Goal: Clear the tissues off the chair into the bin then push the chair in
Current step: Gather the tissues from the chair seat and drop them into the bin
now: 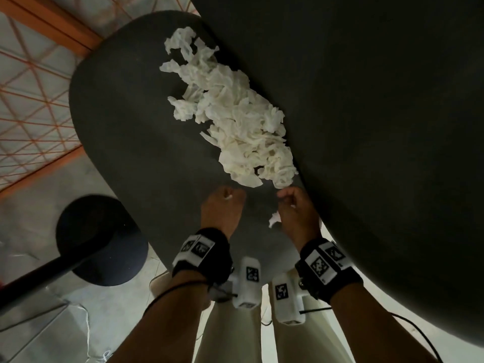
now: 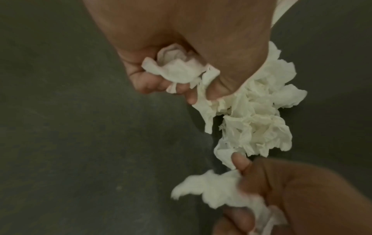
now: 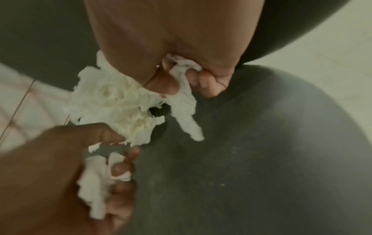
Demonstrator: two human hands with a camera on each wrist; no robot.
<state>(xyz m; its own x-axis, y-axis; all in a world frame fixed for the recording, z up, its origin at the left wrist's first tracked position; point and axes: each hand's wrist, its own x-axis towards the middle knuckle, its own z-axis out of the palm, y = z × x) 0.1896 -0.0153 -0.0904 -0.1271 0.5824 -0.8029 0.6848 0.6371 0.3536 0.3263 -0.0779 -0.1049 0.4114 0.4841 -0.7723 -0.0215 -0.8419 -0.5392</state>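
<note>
I see the dark chair seat point(image 1: 125, 121) filling the head view. The long heap of crumpled white tissues point(image 1: 235, 113) lies along it, against the backrest point(image 1: 366, 100). Both hands sit at the heap's near end. My left hand point(image 1: 222, 208) curls round a tissue wad point(image 2: 177, 70); right hand point(image 1: 296, 210) likewise clutches a tissue scrap point(image 1: 274, 220).

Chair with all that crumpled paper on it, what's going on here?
A person is clearing tissues off a dark chair seat. The left hand and the right hand each grip a small wad at the near end of the pile. Most tissues still lie on the seat.
</note>
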